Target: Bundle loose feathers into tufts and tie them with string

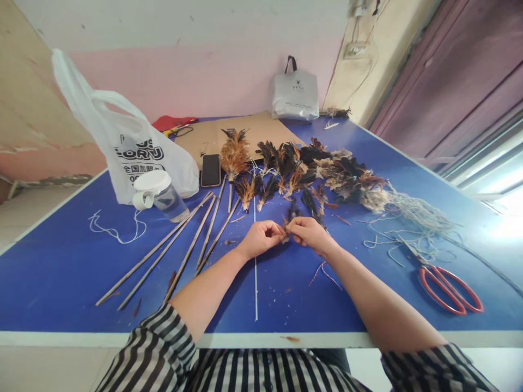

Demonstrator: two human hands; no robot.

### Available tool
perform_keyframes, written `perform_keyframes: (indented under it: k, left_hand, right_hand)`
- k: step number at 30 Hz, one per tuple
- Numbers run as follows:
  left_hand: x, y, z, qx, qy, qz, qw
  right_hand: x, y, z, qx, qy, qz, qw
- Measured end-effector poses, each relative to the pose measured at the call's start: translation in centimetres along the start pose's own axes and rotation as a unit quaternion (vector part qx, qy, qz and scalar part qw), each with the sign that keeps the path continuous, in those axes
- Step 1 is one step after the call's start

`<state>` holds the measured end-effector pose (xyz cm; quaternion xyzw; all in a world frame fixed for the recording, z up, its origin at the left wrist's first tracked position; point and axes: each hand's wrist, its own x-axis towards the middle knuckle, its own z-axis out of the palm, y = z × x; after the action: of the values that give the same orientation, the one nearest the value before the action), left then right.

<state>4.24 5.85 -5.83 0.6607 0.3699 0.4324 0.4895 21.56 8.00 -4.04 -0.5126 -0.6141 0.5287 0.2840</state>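
My left hand (265,238) and my right hand (309,234) meet near the middle of the blue table, fingers pinched on the base of a small dark feather bunch (293,209). The feather tips point away from me, and the fingers hide most of the base. Just beyond lie black feathers (312,204) and a brown-and-black feather bunch (247,191). A larger pile of dark and brown feathers (347,174) spreads to the right. A short pink-and-white string (324,270) rests below my right hand.
Several thin sticks (190,247) lie at left, near a plastic jug (169,201), a white plastic bag (134,147) and a phone (211,170). Red-handled scissors (449,288) and tangled string (420,215) are at right. Cardboard (261,128) and a silver bag (295,95) stand behind.
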Motion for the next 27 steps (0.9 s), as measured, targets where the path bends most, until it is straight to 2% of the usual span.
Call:
perform_keyframes:
  k: [3,6,9,12,16,21,27]
  left_hand:
    - [0.0,0.0,0.3,-0.056,-0.01,-0.04,0.998]
    - [-0.1,0.5,0.7,-0.084,0.003,-0.051,0.995]
    - [-0.1,0.9,0.8,-0.11,0.003,-0.064,0.992]
    - [0.0,0.9,0.7,-0.112,0.005,-0.081,0.99]
    - [0.1,0.5,0.2,-0.061,0.005,-0.083,0.995]
    - [0.1,0.2,-0.2,0.038,-0.008,-0.064,0.997]
    - [-0.1,-0.1,-0.3,0.073,-0.023,-0.059,0.995]
  right_hand:
    - [0.1,0.0,0.2,0.126,-0.012,0.035,0.991]
    - [0.4,0.3,0.2,0.238,-0.033,0.055,0.969]
    - [0.8,0.6,0.1,0.286,-0.053,0.068,0.954]
    - [0.8,0.6,0.0,0.292,-0.078,0.068,0.951]
    - [0.7,0.6,0.1,0.286,-0.113,0.06,0.95]
    - [0.6,0.6,0.7,0.225,-0.108,0.056,0.967]
    - [0.5,0.8,0.8,0.159,-0.114,0.061,0.979]
